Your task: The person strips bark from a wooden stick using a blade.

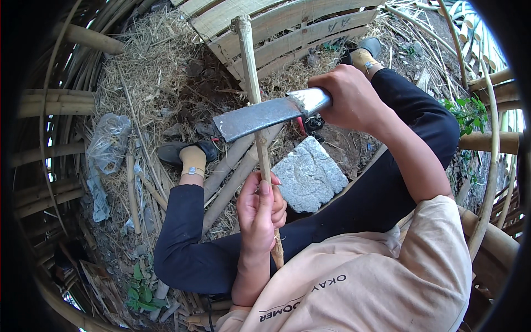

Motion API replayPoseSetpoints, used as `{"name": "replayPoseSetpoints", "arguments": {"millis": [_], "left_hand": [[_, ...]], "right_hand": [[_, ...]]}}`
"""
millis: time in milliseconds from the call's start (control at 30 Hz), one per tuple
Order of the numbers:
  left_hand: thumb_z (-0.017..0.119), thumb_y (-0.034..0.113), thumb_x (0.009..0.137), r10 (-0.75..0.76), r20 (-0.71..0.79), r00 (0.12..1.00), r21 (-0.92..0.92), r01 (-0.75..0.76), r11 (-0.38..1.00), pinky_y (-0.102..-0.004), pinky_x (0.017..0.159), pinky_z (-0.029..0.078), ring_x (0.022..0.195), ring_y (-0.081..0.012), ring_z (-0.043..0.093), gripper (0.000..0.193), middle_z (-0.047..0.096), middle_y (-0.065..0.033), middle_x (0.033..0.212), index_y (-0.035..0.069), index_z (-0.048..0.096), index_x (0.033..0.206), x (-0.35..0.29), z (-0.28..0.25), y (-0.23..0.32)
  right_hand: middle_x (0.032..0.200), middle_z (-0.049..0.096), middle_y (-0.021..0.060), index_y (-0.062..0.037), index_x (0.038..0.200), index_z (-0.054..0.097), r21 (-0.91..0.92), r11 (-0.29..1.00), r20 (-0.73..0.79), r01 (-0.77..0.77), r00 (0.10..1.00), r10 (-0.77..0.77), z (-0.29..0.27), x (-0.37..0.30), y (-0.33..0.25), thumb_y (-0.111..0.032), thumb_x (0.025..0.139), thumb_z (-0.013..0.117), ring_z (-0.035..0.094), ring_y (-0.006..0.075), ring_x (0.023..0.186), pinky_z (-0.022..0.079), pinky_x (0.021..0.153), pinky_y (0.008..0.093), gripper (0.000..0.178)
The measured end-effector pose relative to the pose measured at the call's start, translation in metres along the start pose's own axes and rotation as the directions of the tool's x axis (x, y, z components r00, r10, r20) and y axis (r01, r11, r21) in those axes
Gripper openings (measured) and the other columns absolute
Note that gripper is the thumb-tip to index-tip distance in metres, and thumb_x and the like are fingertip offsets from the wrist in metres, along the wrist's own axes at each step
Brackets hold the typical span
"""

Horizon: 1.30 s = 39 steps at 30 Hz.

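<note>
My left hand (260, 213) is wrapped round the lower part of a thin wooden stick (250, 66), which stands nearly upright in the view, its lower end pointing toward my shirt. In my right hand (351, 99) is a machete (254, 119) with a broad, dark, square-ended blade and a pale metal-looking handle end. The blade lies across the stick's middle, above my left fist, and hides a part of it. Whether its edge touches the wood I cannot tell. Under and beside the stick, a grey stone block (311, 174) rests on the ground between my legs.
A slatted wooden crate (298, 33) stands at the far side. Bamboo pieces (232, 166) lie by my left foot, near a crumpled clear plastic bag (110, 141). Straw (146, 72) covers the ground. Bamboo poles (55, 105) form walls at left and right.
</note>
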<state>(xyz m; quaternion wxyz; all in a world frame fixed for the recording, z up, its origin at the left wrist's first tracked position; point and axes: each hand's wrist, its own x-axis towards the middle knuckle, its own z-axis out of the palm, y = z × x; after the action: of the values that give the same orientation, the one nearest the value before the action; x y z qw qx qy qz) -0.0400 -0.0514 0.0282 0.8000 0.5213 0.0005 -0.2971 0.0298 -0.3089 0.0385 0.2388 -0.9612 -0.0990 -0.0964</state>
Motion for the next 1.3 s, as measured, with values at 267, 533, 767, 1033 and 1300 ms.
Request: {"name": "replayPoseSetpoints", "arguments": {"millis": [267,533,767,1033,1300], "left_hand": [[0.044,0.026,0.105,0.034,-0.056,0.998,0.055,-0.031,0.998,-0.0179,0.038,0.016,0.044,0.0009,0.021,0.017,0.029,0.0074,0.06,0.01,0.046,0.101,-0.001,0.011,-0.01],[0.043,0.026,0.105,0.045,-0.119,0.992,0.154,-0.027,0.988,-0.0177,0.037,0.018,0.043,0.0008,0.023,0.018,0.031,0.0075,0.059,0.01,0.045,0.098,-0.005,0.015,-0.014],[0.043,0.027,0.105,0.015,-0.083,0.996,0.147,-0.003,0.989,-0.0175,0.037,0.019,0.043,0.0009,0.024,0.02,0.032,0.0075,0.059,0.009,0.045,0.097,-0.007,0.021,-0.017],[0.043,0.028,0.105,0.005,-0.088,0.996,0.149,0.008,0.989,-0.0173,0.037,0.018,0.043,0.0012,0.024,0.02,0.03,0.0079,0.059,0.009,0.044,0.097,-0.006,0.022,-0.016],[0.043,0.027,0.105,0.004,-0.081,0.997,0.144,0.008,0.99,-0.0172,0.037,0.018,0.043,0.0012,0.024,0.02,0.031,0.0078,0.059,0.009,0.045,0.098,-0.007,0.02,-0.017]], "right_hand": [[0.07,0.066,0.0168,-0.0066,0.08,0.071,-0.029,0.995,0.079,-0.096,0.992,0.098,0.006,0.001,-0.001,-0.012,0.059,0.069,0.066,0.0366,0.069,0.054,0.066,0.0438,0.022],[0.071,0.067,0.0171,-0.0052,0.077,0.071,-0.062,0.993,0.065,-0.098,0.993,0.102,0.015,0.004,0.002,-0.013,0.058,0.07,0.067,0.0369,0.071,0.054,0.066,0.0446,0.021],[0.073,0.068,0.0153,-0.0086,0.081,0.073,-0.169,0.974,-0.07,-0.15,0.988,0.14,0.009,0.02,0.032,-0.011,0.059,0.069,0.069,0.0337,0.072,0.055,0.07,0.043,0.022],[0.076,0.069,0.0159,-0.0107,0.085,0.074,-0.131,0.984,-0.076,-0.117,0.991,0.107,0.013,0.028,0.036,-0.013,0.058,0.069,0.068,0.0345,0.076,0.055,0.072,0.0428,0.028],[0.076,0.069,0.0155,-0.0106,0.087,0.074,-0.166,0.971,-0.177,-0.174,0.974,0.144,0.01,0.042,0.055,-0.014,0.06,0.069,0.068,0.0342,0.076,0.056,0.071,0.0434,0.028]]}}
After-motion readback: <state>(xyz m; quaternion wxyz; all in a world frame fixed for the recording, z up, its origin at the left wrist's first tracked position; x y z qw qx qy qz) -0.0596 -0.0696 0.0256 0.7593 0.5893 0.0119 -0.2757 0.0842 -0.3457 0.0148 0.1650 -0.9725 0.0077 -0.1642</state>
